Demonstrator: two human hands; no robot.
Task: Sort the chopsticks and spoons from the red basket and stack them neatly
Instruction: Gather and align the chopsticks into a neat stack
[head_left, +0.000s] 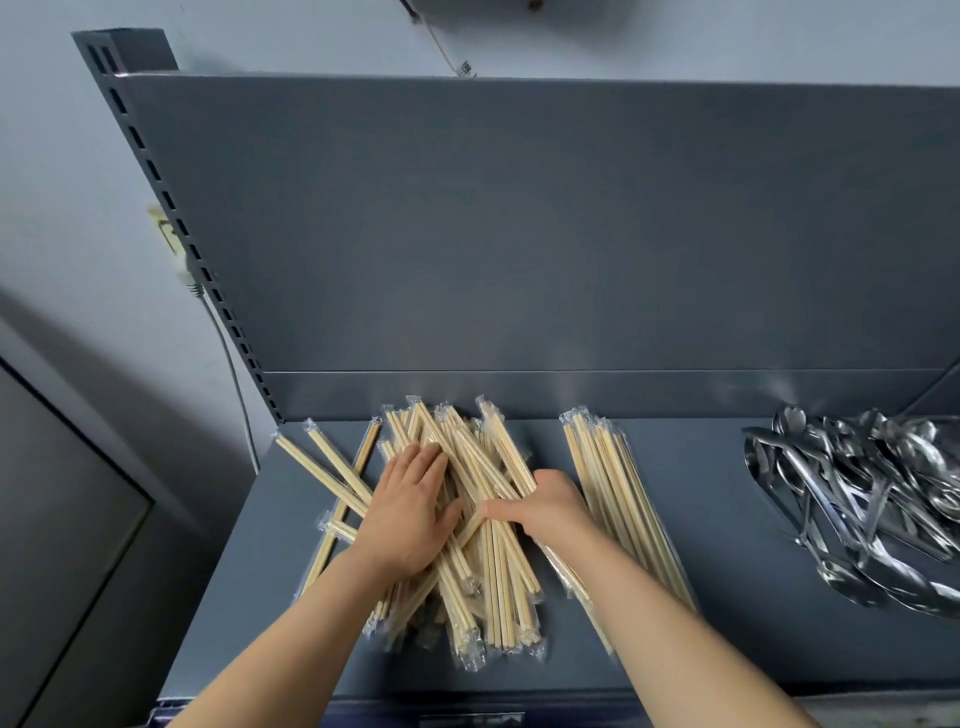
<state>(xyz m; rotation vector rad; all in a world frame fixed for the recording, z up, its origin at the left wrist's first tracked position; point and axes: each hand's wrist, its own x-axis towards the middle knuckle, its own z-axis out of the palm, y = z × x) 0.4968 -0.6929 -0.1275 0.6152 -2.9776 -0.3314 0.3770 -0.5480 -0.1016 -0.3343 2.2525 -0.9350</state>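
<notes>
— Where are your hands?

— My left grip (410, 514) lies flat on the near-left part of the heap of chopsticks (488, 577). Its fingers are straight and press down, holding nothing. My right grip (545, 506) sits on the heap's right side, with the thumb stretched across the top and the fingers curled over the edge. It is closed round a bunch of the sticks.

— And the rest?

— The heap lies on the grey shelf (722, 509), its sticks crossing at many angles, each pair in clear wrap. Just left of the heap a few stray pairs (340, 460) lie splayed, touching its edge. Just right of the heap a straighter bundle (608, 478) lies side by side, pointing away from me. Well to the right of the heap the metal spoons (857, 493) lie in a tangled pile, apart from every chopstick. Beyond the heap rises the shelf's back panel (519, 234). Far left of it stand a slotted upright (171, 208) and a white cable (234, 374) on the wall.
</notes>
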